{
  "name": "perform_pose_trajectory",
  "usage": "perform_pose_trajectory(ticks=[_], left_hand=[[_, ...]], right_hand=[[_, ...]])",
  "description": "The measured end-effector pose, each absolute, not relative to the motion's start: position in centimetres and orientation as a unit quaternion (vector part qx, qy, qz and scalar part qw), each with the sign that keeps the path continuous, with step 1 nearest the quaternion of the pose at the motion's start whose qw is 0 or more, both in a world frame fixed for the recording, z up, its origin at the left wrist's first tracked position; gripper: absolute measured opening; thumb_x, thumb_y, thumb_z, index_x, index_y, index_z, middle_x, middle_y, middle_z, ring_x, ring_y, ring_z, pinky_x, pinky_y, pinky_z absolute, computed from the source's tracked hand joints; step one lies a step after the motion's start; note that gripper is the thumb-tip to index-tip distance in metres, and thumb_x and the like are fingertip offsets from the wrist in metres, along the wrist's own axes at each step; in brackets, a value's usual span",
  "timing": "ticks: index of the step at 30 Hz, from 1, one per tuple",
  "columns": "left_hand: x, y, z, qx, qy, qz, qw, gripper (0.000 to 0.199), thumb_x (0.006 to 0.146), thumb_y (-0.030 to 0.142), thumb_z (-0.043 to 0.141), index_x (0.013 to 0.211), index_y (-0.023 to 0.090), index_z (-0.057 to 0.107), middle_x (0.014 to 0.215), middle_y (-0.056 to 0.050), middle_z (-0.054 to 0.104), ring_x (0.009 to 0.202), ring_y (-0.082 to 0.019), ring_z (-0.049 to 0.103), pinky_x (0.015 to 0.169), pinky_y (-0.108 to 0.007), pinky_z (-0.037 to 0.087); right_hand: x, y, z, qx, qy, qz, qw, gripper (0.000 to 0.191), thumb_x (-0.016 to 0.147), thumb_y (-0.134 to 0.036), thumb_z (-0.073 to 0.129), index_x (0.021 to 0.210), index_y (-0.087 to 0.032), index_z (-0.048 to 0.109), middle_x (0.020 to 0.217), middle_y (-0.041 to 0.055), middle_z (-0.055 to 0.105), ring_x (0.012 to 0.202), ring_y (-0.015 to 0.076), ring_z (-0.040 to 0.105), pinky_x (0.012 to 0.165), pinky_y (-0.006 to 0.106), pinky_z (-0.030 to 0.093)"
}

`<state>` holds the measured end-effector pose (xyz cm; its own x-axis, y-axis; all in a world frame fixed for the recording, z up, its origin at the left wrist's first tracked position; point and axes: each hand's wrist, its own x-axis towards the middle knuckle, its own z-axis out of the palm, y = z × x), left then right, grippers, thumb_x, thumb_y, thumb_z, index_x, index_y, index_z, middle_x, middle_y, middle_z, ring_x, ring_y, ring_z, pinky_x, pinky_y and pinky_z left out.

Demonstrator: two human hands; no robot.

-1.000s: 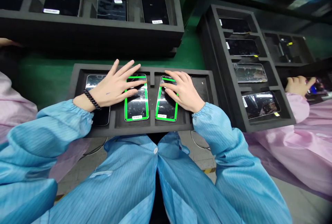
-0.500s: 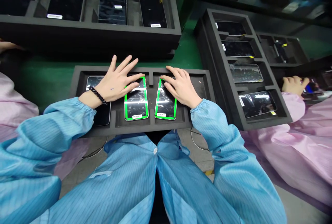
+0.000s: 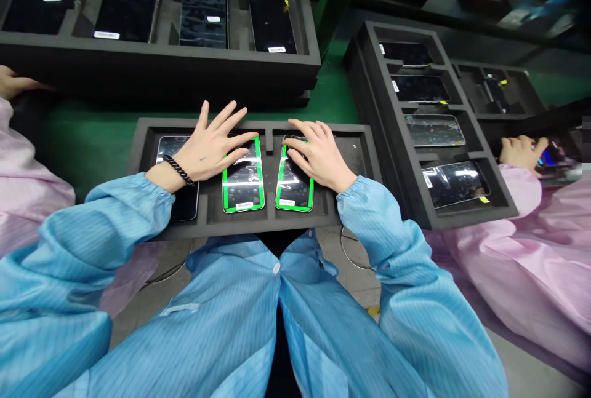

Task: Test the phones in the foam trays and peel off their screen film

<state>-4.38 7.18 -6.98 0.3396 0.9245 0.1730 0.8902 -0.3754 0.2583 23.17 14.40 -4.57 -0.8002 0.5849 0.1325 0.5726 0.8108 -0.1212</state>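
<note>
Two smartphones lie in a black foam tray (image 3: 212,230) in front of me, each screen lit with a green border. My left hand (image 3: 210,146) is spread over the left lit smartphone (image 3: 244,192), its index finger at the top right corner of the screen. On the right lit smartphone (image 3: 293,186), my right hand (image 3: 318,152) rests its fingertips near the top left corner, fingers stretched out. Partly under my left hand and wrist lies a dark smartphone (image 3: 187,206) in the tray's left compartment.
A deep foam tray (image 3: 184,59) with several dark smartphones stands behind on the green table (image 3: 92,133). Another stacked tray (image 3: 443,139) of smartphones is at the right. Co-workers' hands show at the left edge (image 3: 18,83) and far right (image 3: 524,152).
My right hand's fingers have shifted slightly left at the top of the right smartphone. My left hand keeps its place on the left one. The view has shifted slightly.
</note>
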Motion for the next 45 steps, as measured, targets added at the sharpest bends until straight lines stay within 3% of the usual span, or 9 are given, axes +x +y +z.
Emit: perform_pose_trajectory(ticks=[5, 13, 16, 21, 27, 32, 38, 41, 45], left_hand=[[-4.6, 7.3, -7.2, 0.815, 0.555, 0.152, 0.067, 0.058, 0.101, 0.061, 0.023, 0.141, 0.032, 0.054, 0.17, -0.004, 0.023, 0.159, -0.034, 0.015, 0.123, -0.071, -0.002], [-4.3, 7.5, -6.9, 0.801, 0.569, 0.153, 0.111, 0.063, 0.099, 0.063, 0.021, 0.141, 0.031, 0.054, 0.17, 0.002, 0.022, 0.16, -0.031, 0.011, 0.124, -0.065, -0.008], [-4.5, 7.6, -5.9, 0.791, 0.579, 0.149, 0.129, 0.065, 0.099, 0.065, 0.019, 0.141, 0.031, 0.055, 0.17, 0.003, 0.022, 0.16, -0.031, 0.011, 0.125, -0.065, -0.007], [-5.9, 3.5, -2.5, 0.761, 0.599, 0.229, 0.097, 0.067, 0.1, 0.065, 0.022, 0.154, 0.031, 0.039, 0.171, -0.004, 0.02, 0.16, -0.033, 0.007, 0.126, -0.067, -0.004], [-4.9, -4.8, -3.3, 0.694, 0.637, 0.32, 0.099, 0.057, 0.1, 0.065, 0.021, 0.148, 0.047, 0.046, 0.167, 0.007, 0.03, 0.159, -0.031, 0.018, 0.131, -0.058, 0.005], [-3.9, -7.1, -6.1, 0.634, 0.691, 0.334, 0.098, 0.059, 0.1, 0.062, 0.02, 0.149, 0.041, 0.047, 0.167, 0.002, 0.031, 0.158, -0.032, 0.018, 0.131, -0.059, 0.006], [-3.6, -7.1, -6.3, 0.607, 0.715, 0.344, 0.055, 0.061, 0.1, 0.062, 0.019, 0.148, 0.038, 0.05, 0.166, 0.001, 0.032, 0.158, -0.031, 0.02, 0.131, -0.057, 0.01], [-3.5, -6.9, -6.2, 0.599, 0.717, 0.35, 0.065, 0.065, 0.099, 0.065, 0.018, 0.146, 0.036, 0.052, 0.166, -0.001, 0.032, 0.158, -0.031, 0.018, 0.131, -0.057, 0.008], [-3.5, -6.9, -6.3, 0.596, 0.717, 0.354, 0.075, 0.066, 0.099, 0.067, 0.018, 0.146, 0.036, 0.053, 0.166, 0.0, 0.032, 0.158, -0.032, 0.018, 0.131, -0.059, 0.008]], right_hand=[[23.2, 14.7, -4.7, -0.34, -0.937, 0.045, 0.064, 0.043, 0.106, -0.036, 0.037, 0.138, -0.02, 0.061, 0.16, 0.0145, 0.042, 0.14, 0.0298, 0.044, 0.118, 0.051, 0.03], [23.4, 14.3, -4.5, -0.314, -0.945, 0.045, 0.077, 0.04, 0.105, -0.036, 0.038, 0.128, -0.022, 0.068, 0.159, 0.0123, 0.044, 0.138, 0.0305, 0.045, 0.118, 0.054, 0.03], [23.4, 14.3, -4.1, -0.317, -0.944, 0.045, 0.079, 0.04, 0.105, -0.037, 0.039, 0.132, -0.021, 0.063, 0.16, 0.0122, 0.044, 0.138, 0.0305, 0.046, 0.119, 0.054, 0.029], [25.0, 12.6, -2.9, -0.32, -0.934, 0.055, 0.148, 0.043, 0.105, -0.039, 0.036, 0.141, -0.022, 0.054, 0.158, 0.0113, 0.047, 0.138, 0.0296, 0.047, 0.118, 0.054, 0.032], [24.3, 7.0, -2.8, -0.212, -0.962, 0.086, 0.149, 0.036, 0.105, -0.039, 0.039, 0.123, -0.025, 0.067, 0.151, 0.0111, 0.054, 0.132, 0.0266, 0.053, 0.118, 0.054, 0.033], [19.9, 4.5, -4.1, -0.1, -0.981, 0.117, 0.121, 0.038, 0.105, -0.042, 0.04, 0.124, -0.023, 0.068, 0.158, 0.0115, 0.048, 0.134, 0.0279, 0.053, 0.119, 0.06, 0.032], [18.0, 4.6, -4.4, -0.072, -0.983, 0.142, 0.094, 0.041, 0.105, -0.042, 0.04, 0.129, -0.023, 0.066, 0.159, 0.0132, 0.046, 0.136, 0.0282, 0.052, 0.119, 0.062, 0.033], [19.1, 5.4, -3.3, -0.101, -0.98, 0.134, 0.107, 0.04, 0.105, -0.041, 0.039, 0.132, -0.025, 0.065, 0.159, 0.0112, 0.047, 0.137, 0.0269, 0.052, 0.12, 0.059, 0.032], [21.2, 6.7, -2.0, -0.185, -0.971, 0.108, 0.11, 0.037, 0.105, -0.039, 0.041, 0.118, -0.026, 0.073, 0.157, 0.0073, 0.049, 0.136, 0.0286, 0.051, 0.121, 0.058, 0.029]])
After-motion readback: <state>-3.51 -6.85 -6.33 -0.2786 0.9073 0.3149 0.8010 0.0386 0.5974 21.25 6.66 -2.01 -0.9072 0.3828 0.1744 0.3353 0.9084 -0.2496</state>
